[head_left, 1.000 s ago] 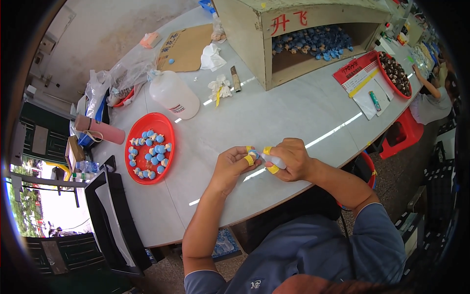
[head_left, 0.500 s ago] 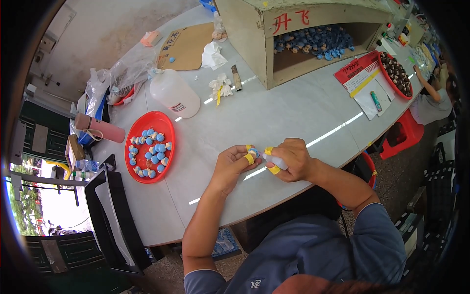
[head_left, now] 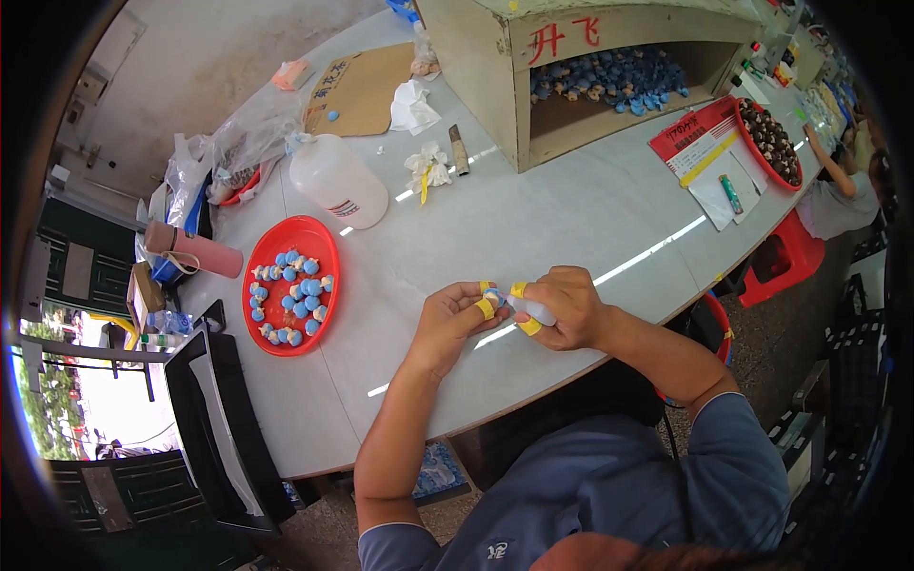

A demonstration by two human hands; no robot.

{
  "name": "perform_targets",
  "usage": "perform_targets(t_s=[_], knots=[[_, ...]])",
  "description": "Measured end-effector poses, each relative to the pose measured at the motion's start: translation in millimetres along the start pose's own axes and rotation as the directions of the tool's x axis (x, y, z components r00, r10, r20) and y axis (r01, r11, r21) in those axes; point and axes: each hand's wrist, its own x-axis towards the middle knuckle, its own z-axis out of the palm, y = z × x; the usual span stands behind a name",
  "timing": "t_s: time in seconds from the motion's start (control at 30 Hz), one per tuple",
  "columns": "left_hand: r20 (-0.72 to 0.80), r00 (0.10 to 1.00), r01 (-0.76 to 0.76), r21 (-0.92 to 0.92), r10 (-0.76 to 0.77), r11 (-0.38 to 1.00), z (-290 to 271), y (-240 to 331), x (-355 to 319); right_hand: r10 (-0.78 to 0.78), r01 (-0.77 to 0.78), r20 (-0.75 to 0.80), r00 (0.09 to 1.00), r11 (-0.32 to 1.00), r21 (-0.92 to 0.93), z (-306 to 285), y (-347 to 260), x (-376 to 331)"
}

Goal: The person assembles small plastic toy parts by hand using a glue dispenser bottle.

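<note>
While pinched between taped fingertips of the left hand (head_left: 455, 319), a small blue-and-pale piece (head_left: 492, 297) sits just above the tabletop (head_left: 533, 219), near its front edge. Right hand (head_left: 569, 306) closed round a small white squeeze bottle (head_left: 533, 307), nozzle aimed at the piece; hands close together, almost touching. Judged light, small, probably stiff, likely easy to drop or crush: best pinched at the sides, clear of the spot facing the nozzle. Bottle likely soft-walled, light, to be gripped gently about the middle.

Head view, edges and room: broad bare stretch of tabletop beyond the hands, open for moving. Left, well apart, a red tray (head_left: 324, 249) of similar blue pieces; behind it a large white jug (head_left: 335, 179) lying tilted and a pink cylinder (head_left: 198, 251). Far side, an open-fronted wooden box (head_left: 476, 67) heaped with blue pieces. Right, a red bowl (head_left: 752, 143) of dark items beside another person's arm (head_left: 826, 164). Front rim curved, close under the wrists.
</note>
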Motion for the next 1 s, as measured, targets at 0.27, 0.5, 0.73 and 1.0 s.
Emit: perform_targets(t_s=[0.27,0.5,0.73,1.0], knots=[[-0.020,0.999,0.024,-0.055,-0.025,0.998,-2,4,-3,0.065,-0.062,-0.083,0.994,0.997,0.041,-10,0,-4],[0.010,0.998,0.063,-0.096,-0.062,0.993,-11,8,-4,0.529,-0.463,-0.069,0.846,0.793,0.397,-18,-6,-10],[0.037,0.997,0.068,-0.160,-0.062,0.985,-1,12,0,0.810,-0.728,-0.040,0.585,0.546,0.415,-94,8,-45],[-0.057,0.998,0.007,-0.141,-0.015,0.990,-7,10,-9,0.707,-0.863,-0.588,0.392,0.504,0.031,-201,66,-120]])
